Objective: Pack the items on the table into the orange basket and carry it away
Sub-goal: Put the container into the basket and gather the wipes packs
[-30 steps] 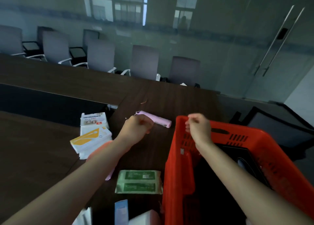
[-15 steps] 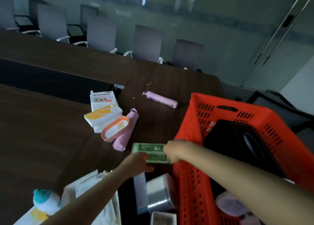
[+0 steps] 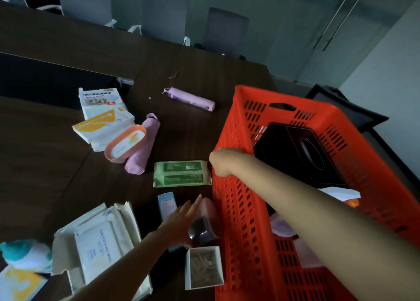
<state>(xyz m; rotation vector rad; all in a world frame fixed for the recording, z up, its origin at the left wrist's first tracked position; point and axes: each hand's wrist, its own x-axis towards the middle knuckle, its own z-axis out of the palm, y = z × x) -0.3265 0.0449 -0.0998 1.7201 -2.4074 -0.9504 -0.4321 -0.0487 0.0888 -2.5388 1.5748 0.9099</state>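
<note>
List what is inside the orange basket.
A black tissue box, a white item, an orange item and pale pink packs show; the right arm covers whatever lies beneath it.

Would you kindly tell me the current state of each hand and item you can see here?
Orange plastic basket: partly filled.
Black tissue box: inside basket, tilted.
Green wipes packet: flat on dark wooden table, beside basket.
White open-topped box: open, upright.
Left hand: open, fingers straight.
Right hand: curled over basket rim.
</note>
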